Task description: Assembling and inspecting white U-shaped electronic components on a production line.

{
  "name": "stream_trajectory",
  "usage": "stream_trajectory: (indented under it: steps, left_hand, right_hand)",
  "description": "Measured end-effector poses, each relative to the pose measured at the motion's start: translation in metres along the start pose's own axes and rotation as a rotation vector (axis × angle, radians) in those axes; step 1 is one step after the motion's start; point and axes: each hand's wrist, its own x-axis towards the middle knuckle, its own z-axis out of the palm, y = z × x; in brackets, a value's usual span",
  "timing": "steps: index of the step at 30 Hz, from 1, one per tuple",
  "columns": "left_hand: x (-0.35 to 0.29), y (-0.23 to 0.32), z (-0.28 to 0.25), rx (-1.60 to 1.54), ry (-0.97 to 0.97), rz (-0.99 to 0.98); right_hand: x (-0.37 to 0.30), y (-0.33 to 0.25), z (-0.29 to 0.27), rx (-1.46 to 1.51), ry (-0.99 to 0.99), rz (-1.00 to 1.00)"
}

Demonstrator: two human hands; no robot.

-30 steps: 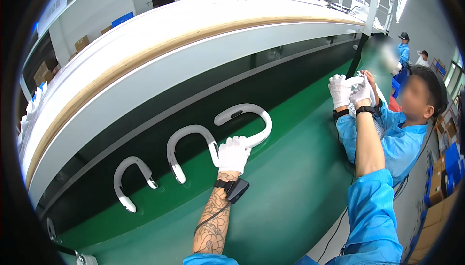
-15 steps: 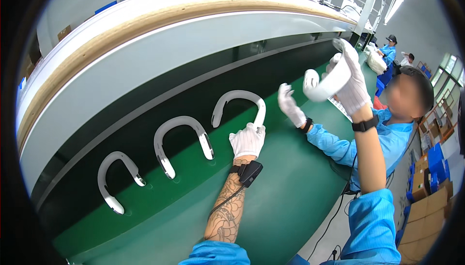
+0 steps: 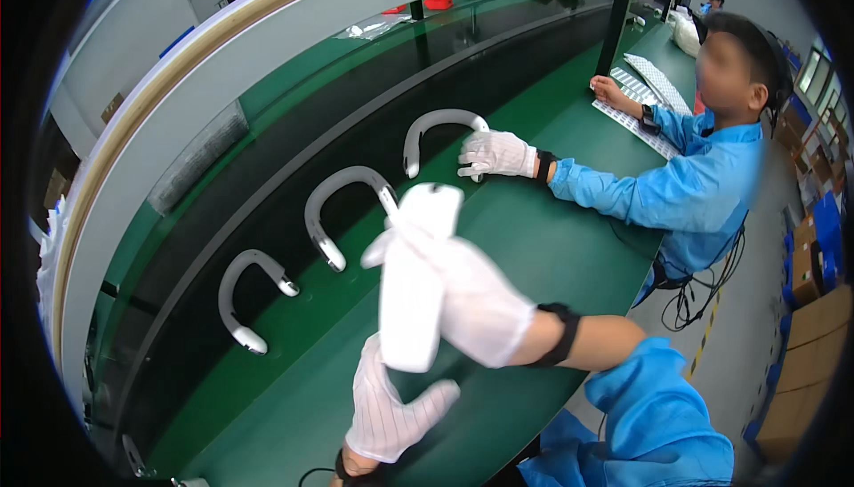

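Note:
My right hand (image 3: 485,305), in a white glove, grips a white U-shaped neckband device (image 3: 411,318) above the bench; it is blurred and seen nearly edge-on. Just below it is my left hand (image 3: 387,411), in a striped white glove, thumb spread wide from the fingers. Its fingertips come close to the device's lower end; whether they touch I cannot tell. Three similar neckbands lie in a slanting row: one at left (image 3: 229,296), one in the middle (image 3: 325,198), its right end partly behind my right hand, and one farther off (image 3: 436,118), under a co-worker's gloved hand (image 3: 498,153).
The co-worker (image 3: 685,176) in blue sits at the right of the green bench (image 3: 543,247). Their bare hand (image 3: 609,91) is by white trays (image 3: 654,87). A shelf with a wooden edge (image 3: 240,16) runs above the dark strip at the back. Cardboard boxes (image 3: 801,371) stand at far right.
My right hand has brought its neckband down and leftward. My left hand has left the farthest neckband and drawn back toward me. The co-worker's gloved hand has reached onto that neckband.

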Motion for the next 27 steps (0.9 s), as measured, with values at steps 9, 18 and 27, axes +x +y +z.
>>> stream_trajectory:
  steps: [9, 18, 27]
  left_hand:
    - [-0.131, -0.003, -0.022, -0.524, 0.771, -0.343]
    - [-0.182, -0.063, -0.05, -1.054, 0.67, -0.538]
    - [-0.182, -0.102, -0.082, -0.487, 0.457, -0.742]
  right_hand:
    - [-0.048, 0.011, -0.01, -0.852, -0.487, -0.056]
    - [-0.054, 0.126, -0.066, -0.611, -0.016, -0.094]
    - [-0.053, 0.191, -0.069, -0.146, -0.109, -0.042]
